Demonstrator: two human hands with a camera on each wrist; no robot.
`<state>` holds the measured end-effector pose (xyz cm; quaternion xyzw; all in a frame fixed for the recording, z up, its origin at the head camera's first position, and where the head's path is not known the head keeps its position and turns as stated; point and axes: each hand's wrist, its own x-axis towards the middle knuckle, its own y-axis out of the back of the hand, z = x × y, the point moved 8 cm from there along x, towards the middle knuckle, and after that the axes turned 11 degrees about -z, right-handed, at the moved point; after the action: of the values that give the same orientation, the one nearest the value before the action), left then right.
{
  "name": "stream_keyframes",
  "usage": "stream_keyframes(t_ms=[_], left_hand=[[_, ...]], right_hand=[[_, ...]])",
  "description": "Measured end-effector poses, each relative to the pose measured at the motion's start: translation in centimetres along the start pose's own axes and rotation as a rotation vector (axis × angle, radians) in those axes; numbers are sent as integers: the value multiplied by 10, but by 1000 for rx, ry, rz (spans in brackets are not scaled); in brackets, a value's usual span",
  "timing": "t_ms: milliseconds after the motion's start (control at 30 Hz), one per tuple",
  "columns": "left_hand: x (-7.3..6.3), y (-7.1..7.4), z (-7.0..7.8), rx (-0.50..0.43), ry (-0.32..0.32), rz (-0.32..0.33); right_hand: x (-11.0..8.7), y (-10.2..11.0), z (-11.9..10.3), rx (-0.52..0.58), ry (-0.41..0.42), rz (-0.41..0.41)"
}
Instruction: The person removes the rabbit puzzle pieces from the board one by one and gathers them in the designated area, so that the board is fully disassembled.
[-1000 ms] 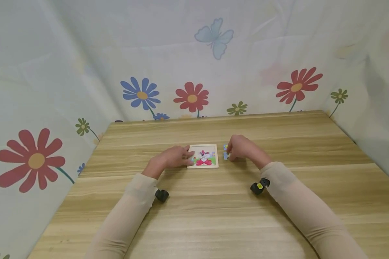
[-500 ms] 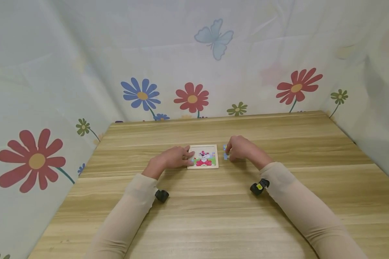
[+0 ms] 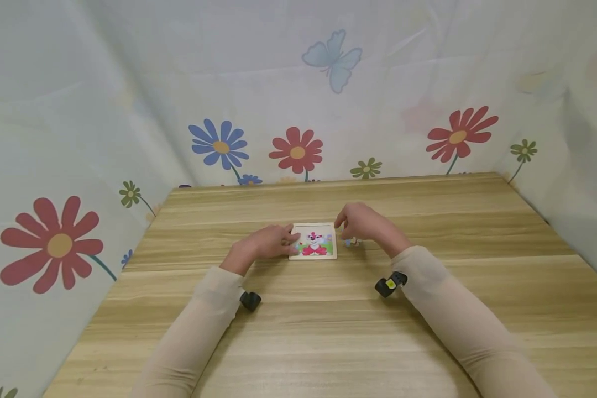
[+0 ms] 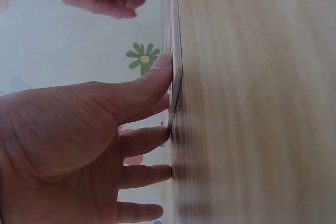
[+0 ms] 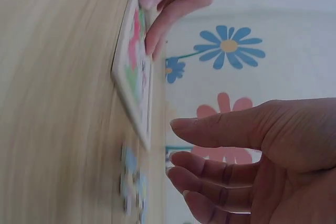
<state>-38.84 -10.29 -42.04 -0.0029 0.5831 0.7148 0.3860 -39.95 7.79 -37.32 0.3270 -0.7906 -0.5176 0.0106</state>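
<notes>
A small square picture puzzle [image 3: 314,247] in a pale wooden tray shows a pink and white cartoon animal. My left hand [image 3: 265,242] steadies the tray's left side, thumb and forefinger on it. In the left wrist view its other fingers [image 4: 147,174] extend straight toward the tabletop. Just off the tray's far right corner is my right hand [image 3: 364,222], above the table. In the right wrist view its thumb [image 5: 220,129] is straight and the fingers bend loosely, with nothing visible between them. Loose puzzle pieces [image 5: 129,182] lie beside the tray, partly below that hand.
The wood-grain table [image 3: 298,326] meets a white cloth backdrop [image 3: 249,66] printed with flowers and a butterfly. Both wrists carry small black cameras, the left camera [image 3: 250,300] and the right camera [image 3: 391,284], low over the table.
My right hand has lifted from the loose pieces and shifted left to the tray's corner, uncovering part of them. The left hand stays on the tray.
</notes>
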Motion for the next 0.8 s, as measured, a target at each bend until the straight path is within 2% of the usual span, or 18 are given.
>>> stream_keyframes(t_ms=[167, 367, 600, 800], left_hand=[[-1, 2, 3, 10, 11, -17], [-2, 3, 4, 7, -7, -15], [-2, 4, 8, 1, -29, -10], [-6, 0, 7, -23, 3, -47]], right_hand=[[22, -10, -21, 9, 34, -45], [43, -23, -33, -10, 48, -70], [49, -31, -38, -3, 70, -77], [50, -34, -42, -40, 82, -65]])
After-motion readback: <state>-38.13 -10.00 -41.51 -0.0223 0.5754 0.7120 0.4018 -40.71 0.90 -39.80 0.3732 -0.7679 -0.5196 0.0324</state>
